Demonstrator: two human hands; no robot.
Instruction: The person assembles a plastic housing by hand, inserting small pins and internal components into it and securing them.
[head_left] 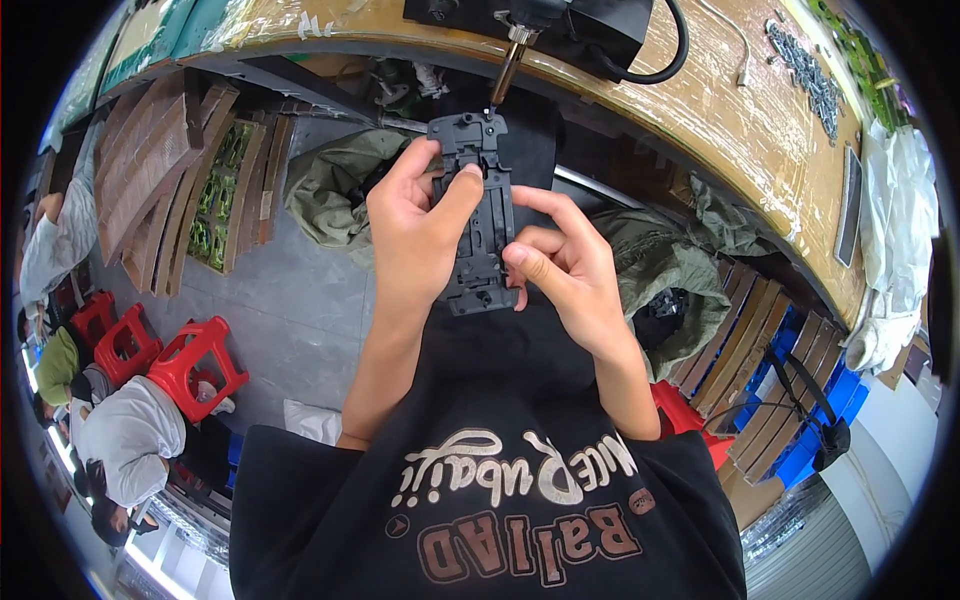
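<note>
A long black plastic part [481, 210] with slots and holes is held upright between both hands, below the edge of a wooden workbench [700, 100]. My left hand [412, 235] grips its left side, thumb pressed on its front near the top. My right hand [565, 265] holds its right side and lower end with fingertips. A fixed screwdriver bit [507, 72] points down from a black machine [560, 25] on the bench and touches the part's top edge.
A black cable [670, 60] loops on the bench, with a pile of small metal pieces [805, 75] at the right. Olive sacks [660, 265], stacked wooden trays [180, 170], red stools [195, 360], blue crates [815, 420] stand on the floor. Other people sit at far left [125, 430].
</note>
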